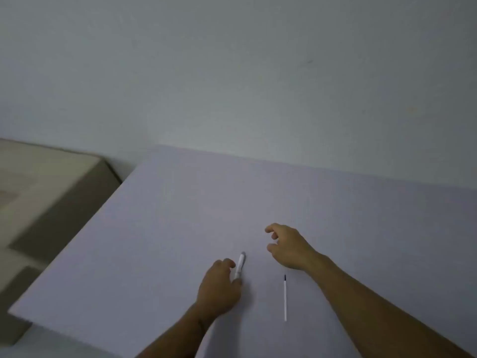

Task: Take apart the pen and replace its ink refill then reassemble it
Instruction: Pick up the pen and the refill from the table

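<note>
A white pen (240, 264) lies on the pale lilac table (180, 215), pointing away from me. My left hand (219, 288) rests on the table with its fingertips touching the pen's near end and side. A thin white ink refill (285, 298) with a dark tip lies by itself on the table, to the right of the pen. Above the refill's far end, my right hand (289, 246) hovers with the fingers curled and apart, holding nothing. The picture is slightly blurred.
The table's left edge runs diagonally from the far middle to the near left. Beyond it lies a beige and brown floor (38, 202). A plain grey-white wall (232, 73) stands right behind the table's far edge.
</note>
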`<state>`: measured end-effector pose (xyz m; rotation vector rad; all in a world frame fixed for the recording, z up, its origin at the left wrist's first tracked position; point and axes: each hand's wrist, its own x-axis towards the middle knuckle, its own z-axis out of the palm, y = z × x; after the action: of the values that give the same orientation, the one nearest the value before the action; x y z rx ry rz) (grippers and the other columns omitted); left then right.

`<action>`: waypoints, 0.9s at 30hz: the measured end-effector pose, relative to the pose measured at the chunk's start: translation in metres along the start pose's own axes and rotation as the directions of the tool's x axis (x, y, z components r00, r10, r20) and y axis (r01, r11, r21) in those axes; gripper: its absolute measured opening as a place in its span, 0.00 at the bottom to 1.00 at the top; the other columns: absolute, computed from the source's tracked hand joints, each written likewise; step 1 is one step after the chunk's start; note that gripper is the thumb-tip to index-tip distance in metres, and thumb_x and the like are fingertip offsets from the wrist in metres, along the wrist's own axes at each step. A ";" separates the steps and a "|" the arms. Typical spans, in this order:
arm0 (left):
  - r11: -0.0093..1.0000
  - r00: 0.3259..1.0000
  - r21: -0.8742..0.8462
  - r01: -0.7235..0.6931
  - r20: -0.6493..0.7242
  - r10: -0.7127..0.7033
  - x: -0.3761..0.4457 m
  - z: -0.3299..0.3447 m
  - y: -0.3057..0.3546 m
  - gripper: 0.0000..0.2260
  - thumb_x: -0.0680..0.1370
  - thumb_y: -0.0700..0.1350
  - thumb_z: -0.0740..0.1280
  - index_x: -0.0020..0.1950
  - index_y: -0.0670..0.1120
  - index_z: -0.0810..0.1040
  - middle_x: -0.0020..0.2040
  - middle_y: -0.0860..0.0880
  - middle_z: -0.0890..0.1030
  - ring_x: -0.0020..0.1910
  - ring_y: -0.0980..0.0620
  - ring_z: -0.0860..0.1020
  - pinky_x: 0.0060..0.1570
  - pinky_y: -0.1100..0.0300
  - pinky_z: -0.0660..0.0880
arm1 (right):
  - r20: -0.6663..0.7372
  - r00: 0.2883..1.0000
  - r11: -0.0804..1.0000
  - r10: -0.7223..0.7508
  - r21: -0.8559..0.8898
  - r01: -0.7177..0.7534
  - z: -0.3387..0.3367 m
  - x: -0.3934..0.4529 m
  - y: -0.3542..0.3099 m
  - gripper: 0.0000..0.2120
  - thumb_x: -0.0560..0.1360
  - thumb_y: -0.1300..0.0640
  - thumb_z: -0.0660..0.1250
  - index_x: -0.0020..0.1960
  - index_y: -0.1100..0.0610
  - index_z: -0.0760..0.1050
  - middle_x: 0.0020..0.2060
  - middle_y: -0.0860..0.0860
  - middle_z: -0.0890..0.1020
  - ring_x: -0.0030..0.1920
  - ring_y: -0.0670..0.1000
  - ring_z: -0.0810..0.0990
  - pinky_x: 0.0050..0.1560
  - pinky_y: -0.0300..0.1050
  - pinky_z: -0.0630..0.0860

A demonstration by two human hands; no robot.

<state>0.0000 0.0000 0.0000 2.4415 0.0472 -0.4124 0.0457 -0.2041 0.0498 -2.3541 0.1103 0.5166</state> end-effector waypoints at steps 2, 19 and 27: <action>0.990 0.999 0.141 -0.004 0.050 -0.003 -0.002 0.010 -0.007 0.20 0.76 0.53 0.65 0.66 0.50 0.71 0.60 0.51 0.75 0.56 0.50 0.75 0.54 0.58 0.75 | 0.059 0.998 0.999 0.032 -0.007 -0.032 0.013 0.001 0.001 0.24 0.77 0.55 0.65 0.73 0.51 0.68 0.66 0.53 0.74 0.61 0.52 0.77 0.60 0.45 0.75; 0.998 0.996 0.052 -0.030 0.083 0.026 0.016 0.022 -0.015 0.06 0.74 0.41 0.61 0.48 0.50 0.74 0.45 0.53 0.76 0.42 0.53 0.74 0.40 0.61 0.74 | 0.124 0.939 0.814 0.321 0.469 -0.341 0.078 0.010 0.016 0.13 0.76 0.59 0.67 0.60 0.56 0.76 0.45 0.55 0.82 0.41 0.52 0.81 0.40 0.44 0.79; 0.996 0.996 0.027 -0.081 0.037 0.080 0.023 -0.005 -0.012 0.04 0.76 0.42 0.64 0.49 0.49 0.77 0.43 0.52 0.79 0.39 0.54 0.75 0.37 0.64 0.71 | 0.068 0.947 0.613 0.314 0.747 -0.257 0.076 0.033 -0.003 0.07 0.76 0.62 0.68 0.40 0.59 0.81 0.35 0.53 0.82 0.36 0.50 0.80 0.38 0.44 0.79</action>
<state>0.0216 0.0108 -0.0103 2.4540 -0.0729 -0.4239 0.0511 -0.1493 -0.0119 -1.5202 0.6279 0.4233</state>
